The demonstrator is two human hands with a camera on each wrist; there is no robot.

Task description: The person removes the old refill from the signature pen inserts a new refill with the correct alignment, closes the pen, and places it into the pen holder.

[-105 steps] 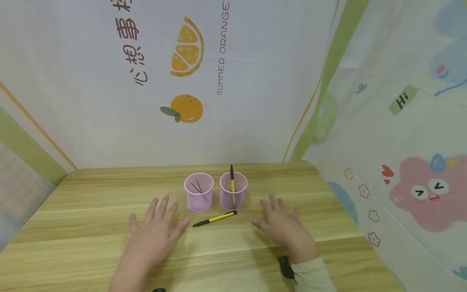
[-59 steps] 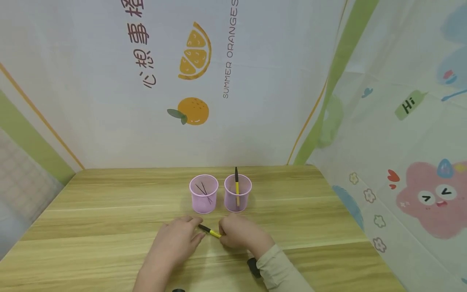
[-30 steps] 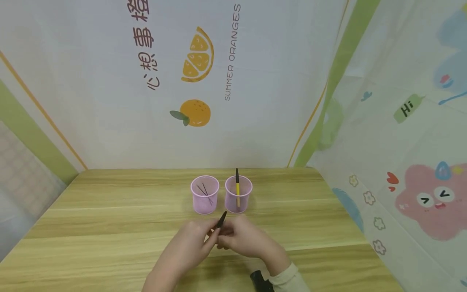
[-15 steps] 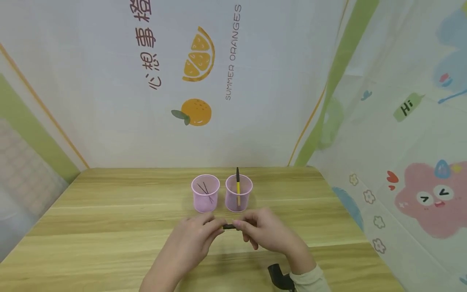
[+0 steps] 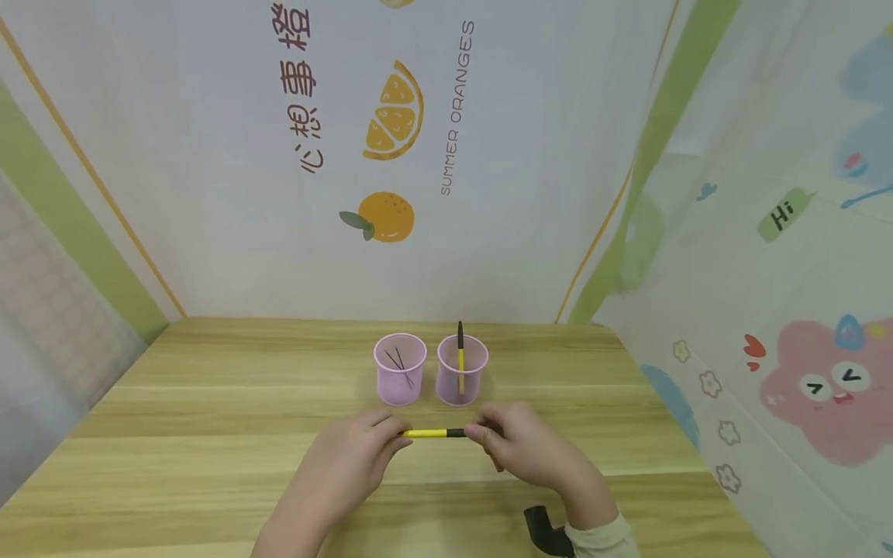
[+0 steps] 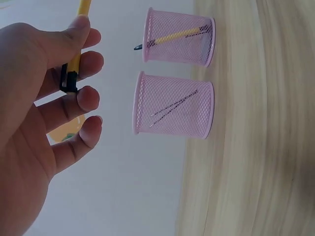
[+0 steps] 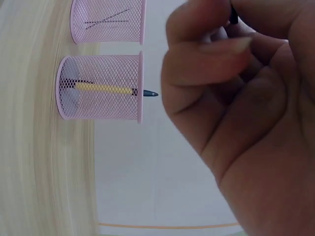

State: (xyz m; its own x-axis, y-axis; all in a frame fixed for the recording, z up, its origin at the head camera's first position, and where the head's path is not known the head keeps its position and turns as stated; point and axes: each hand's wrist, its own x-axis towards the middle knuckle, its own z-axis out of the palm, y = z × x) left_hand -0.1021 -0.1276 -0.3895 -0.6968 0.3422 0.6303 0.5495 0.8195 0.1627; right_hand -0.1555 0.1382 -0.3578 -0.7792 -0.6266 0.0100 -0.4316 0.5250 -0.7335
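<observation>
In the head view a yellow-and-black pen [image 5: 429, 434] lies level between both hands, in front of two pink mesh pen cups. My left hand [image 5: 352, 461] pinches its yellow end between thumb and fingers; the left wrist view shows the black clip [image 6: 69, 81] at that end. My right hand [image 5: 530, 449] pinches the black end, most of which its fingers hide in the right wrist view. In the left cup [image 5: 400, 387] lean two thin dark sticks [image 6: 174, 108]. The right cup [image 5: 449, 387] holds another yellow-and-black pen [image 5: 460, 349], its black end sticking up above the rim.
The cups stand side by side on a wood-grain table [image 5: 209, 411], toward its back edge. Behind hangs a white cloth [image 5: 530, 194] printed with oranges, and another printed cloth [image 5: 760, 271] borders the right side. A black curved piece [image 5: 547, 533] sits by the right wrist.
Both hands came in from lying spread on the table and picked up the pen. They turned it level, and the right hand has moved outward, baring its yellow barrel. The cups stayed put.
</observation>
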